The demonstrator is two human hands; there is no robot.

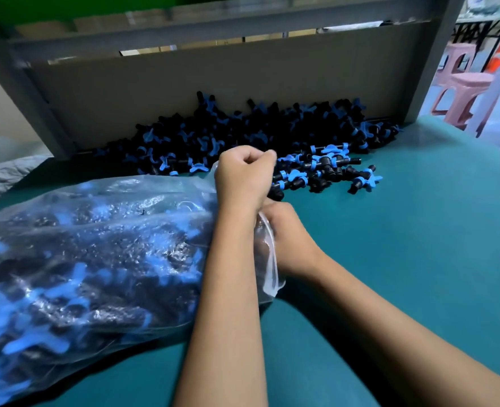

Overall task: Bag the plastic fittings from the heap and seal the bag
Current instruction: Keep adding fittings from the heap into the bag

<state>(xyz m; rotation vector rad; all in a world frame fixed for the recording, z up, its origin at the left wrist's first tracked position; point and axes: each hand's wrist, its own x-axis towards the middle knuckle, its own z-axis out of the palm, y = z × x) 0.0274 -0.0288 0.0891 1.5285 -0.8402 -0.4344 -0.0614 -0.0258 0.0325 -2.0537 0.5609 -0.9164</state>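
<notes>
A large clear plastic bag [90, 259], packed with black and blue plastic fittings, lies on its side across the left of the teal table [404, 245]. Its mouth points right, toward the middle of the table. My left hand [243, 174] is a fist gripping the upper edge of the bag's mouth. My right hand [287, 239] sits lower and pinches the lower edge of the mouth, where a loose flap of plastic hangs. A heap of black and blue fittings [257, 133] lies at the back against a cardboard panel, just beyond my left hand.
A cardboard panel [213, 83] in a grey metal frame stands behind the heap. Several loose fittings [360, 177] are scattered on the table right of my left hand. Pink plastic stools [463, 92] stand off the table at the far right.
</notes>
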